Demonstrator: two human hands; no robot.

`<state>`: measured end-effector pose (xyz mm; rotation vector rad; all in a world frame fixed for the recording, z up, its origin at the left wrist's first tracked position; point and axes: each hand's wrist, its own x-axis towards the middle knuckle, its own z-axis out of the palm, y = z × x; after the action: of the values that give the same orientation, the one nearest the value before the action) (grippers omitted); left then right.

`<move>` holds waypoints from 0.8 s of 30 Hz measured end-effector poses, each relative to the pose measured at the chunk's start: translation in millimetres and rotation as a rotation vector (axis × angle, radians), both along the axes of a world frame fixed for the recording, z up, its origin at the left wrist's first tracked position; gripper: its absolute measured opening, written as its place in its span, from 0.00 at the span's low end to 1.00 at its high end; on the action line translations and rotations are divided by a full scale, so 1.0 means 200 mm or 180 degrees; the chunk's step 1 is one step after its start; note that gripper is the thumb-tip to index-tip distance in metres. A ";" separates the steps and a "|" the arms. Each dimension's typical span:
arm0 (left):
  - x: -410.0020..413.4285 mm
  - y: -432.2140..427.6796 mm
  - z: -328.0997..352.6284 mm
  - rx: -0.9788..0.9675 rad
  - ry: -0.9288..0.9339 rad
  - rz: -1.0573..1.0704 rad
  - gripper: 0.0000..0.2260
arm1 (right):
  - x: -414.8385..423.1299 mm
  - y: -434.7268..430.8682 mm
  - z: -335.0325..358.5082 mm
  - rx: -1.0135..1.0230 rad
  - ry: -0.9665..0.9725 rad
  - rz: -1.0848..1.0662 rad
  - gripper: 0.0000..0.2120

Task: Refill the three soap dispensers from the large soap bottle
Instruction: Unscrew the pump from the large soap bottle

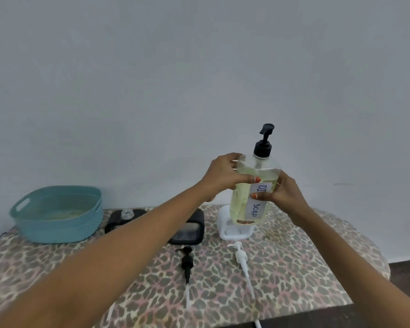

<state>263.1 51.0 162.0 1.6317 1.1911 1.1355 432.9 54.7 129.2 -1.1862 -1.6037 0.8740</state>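
Step in hand: we judge that pouring has not begun. The large soap bottle (244, 200) is held above the tabletop (294, 268) at centre right of the frame, nearly upright, with its black pump cap (263, 145) on.
Left hand: the left hand (225, 176) has its fingers and thumb curled round the bottle's shoulder, gripping it.
Right hand: the right hand (281, 192) has its fingers wrapped round the body at the paper label, also gripping.
Dispensers: we see three in a row at the back. There is a black dispenser with a clear neck (126, 218) at left and a second black dispenser (191, 229) partly behind the left forearm. A white dispenser (232, 232) sits directly under the raised bottle, so we cannot see its mouth.
Loose pumps: a black pump (187, 259) and a white pump (242, 256) lie in front of the row, tubes pointing to the lower frame.
Next move: as we read it, one hand must hold the body while the other unscrews the cap. The bottle can then be tipped slowly over a narrow neck.
Edges: the tabletop's front edge runs along the lower right of the frame and its right side curves away. A teal basket (57, 216) fills the back left corner.
Open room: we see bare cloth right of the white pump, enough to set the cap down. The lying pumps could catch a lowered wrist.
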 end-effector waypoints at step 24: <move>-0.30 -0.35 -0.67 -0.0544 0.0172 0.0047 0.24 | -0.29 -0.36 -0.65 -0.0514 -0.0306 0.0099 0.30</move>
<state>204.0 -18.4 27.0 1.5337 1.3001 0.9759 375.3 -17.5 -0.9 -1.3365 -1.6572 0.9946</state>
